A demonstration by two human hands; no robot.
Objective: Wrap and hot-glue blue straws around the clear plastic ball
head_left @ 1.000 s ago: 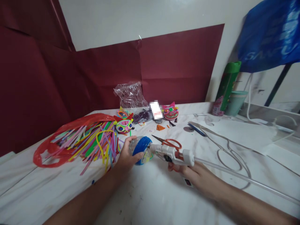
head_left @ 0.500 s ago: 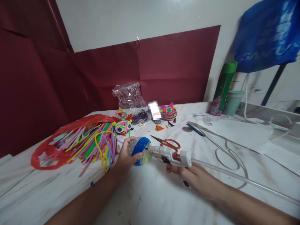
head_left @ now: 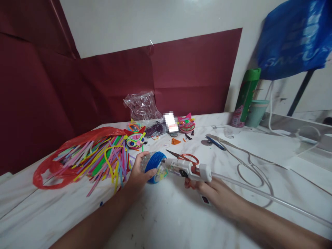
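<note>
My left hand [head_left: 138, 173] grips a clear plastic ball wound with blue pipe cleaner [head_left: 155, 166] just above the white marble table [head_left: 166, 214]. My right hand [head_left: 210, 190] is closed around a white hot glue gun [head_left: 190, 169] with a clear glue stick trailing out to the right. The gun's nozzle touches the right side of the ball. Red-handled scissors [head_left: 185, 157] lie on the table just behind the gun.
A red plastic bag with several coloured pipe cleaners [head_left: 88, 155] lies at the left. Two decorated cat-face balls [head_left: 136, 140] [head_left: 186, 124], a crumpled clear bag [head_left: 141, 105], a green bottle [head_left: 245, 97], a teal cup [head_left: 255, 113] and white cords [head_left: 254, 169] stand further back and right.
The view has shifted slightly; both hands with the ball and glue gun have drifted a little left. The nozzle stays against the ball.
</note>
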